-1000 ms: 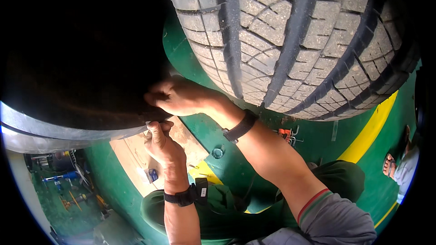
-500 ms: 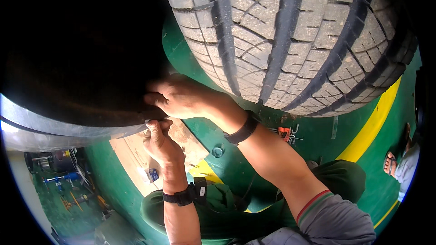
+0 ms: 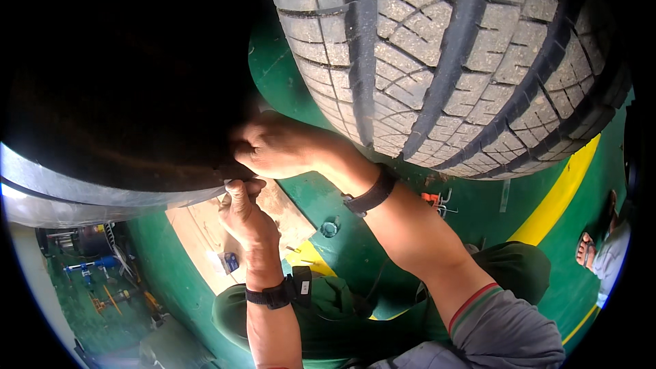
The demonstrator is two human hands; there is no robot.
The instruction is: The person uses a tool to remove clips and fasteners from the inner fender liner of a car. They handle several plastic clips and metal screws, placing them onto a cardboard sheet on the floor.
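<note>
My left hand (image 3: 251, 217) is raised to the lower corner of a silver car body panel (image 3: 147, 199), thumb and fingertips pinched at its edge. Whatever sits in that pinch is too small to make out. Just above it, my right hand (image 3: 281, 145) is closed, fingers curled against the dark wheel arch lining (image 3: 157, 157). Deep shadow hides its fingertips and anything they grip. A large worn tyre (image 3: 424, 61) with deep grooves fills the space above and right of my right forearm.
On the green floor below lie a sheet of cardboard (image 3: 195, 232) with a small blue item (image 3: 230, 262), a round glassy dish (image 3: 329, 228) and a hex key set in an orange holder (image 3: 433, 199). Tools (image 3: 102, 264) lie at left. Another person's sandalled foot (image 3: 585, 249) is at right.
The tyre appears slightly further right in the picture. My right hand has shifted a little to the right, its fingers still curled. My left hand has barely moved.
</note>
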